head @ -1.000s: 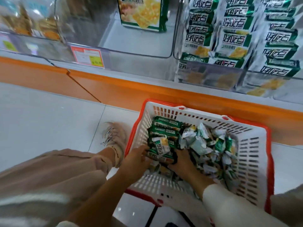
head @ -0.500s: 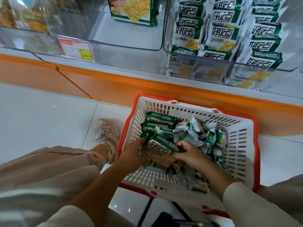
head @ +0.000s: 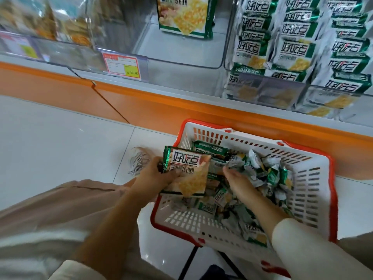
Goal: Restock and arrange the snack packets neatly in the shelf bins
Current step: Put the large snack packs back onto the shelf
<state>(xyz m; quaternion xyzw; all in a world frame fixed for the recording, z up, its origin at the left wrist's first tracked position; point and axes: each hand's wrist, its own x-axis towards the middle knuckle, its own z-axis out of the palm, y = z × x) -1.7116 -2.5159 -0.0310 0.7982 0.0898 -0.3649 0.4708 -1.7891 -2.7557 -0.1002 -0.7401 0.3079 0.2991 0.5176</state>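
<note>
A white basket with a red rim (head: 314, 190) stands on the floor below the shelf and holds several green-and-white snack packets (head: 260, 170). My left hand (head: 159, 174) grips a stack of flat packets (head: 189, 172) lifted over the basket's left edge. My right hand (head: 236, 176) reaches into the loose packets in the basket with its fingers extended; whether it holds one is not visible. Above, a clear shelf bin (head: 181, 55) holds one packet (head: 185, 15) standing at its back. The bin to its right (head: 272, 93) is packed with the same packets (head: 298, 47).
An orange base strip (head: 161, 110) runs under the shelf. A price label (head: 122, 65) hangs on the bin front. Another bin (head: 50, 23) at the far left holds brown snacks. My shoe (head: 139, 158) rests on the tiled floor left of the basket.
My left hand has lifted a stack of packets out of the basket to its left edge. My right hand has let go of the stack and moved toward the loose packets.
</note>
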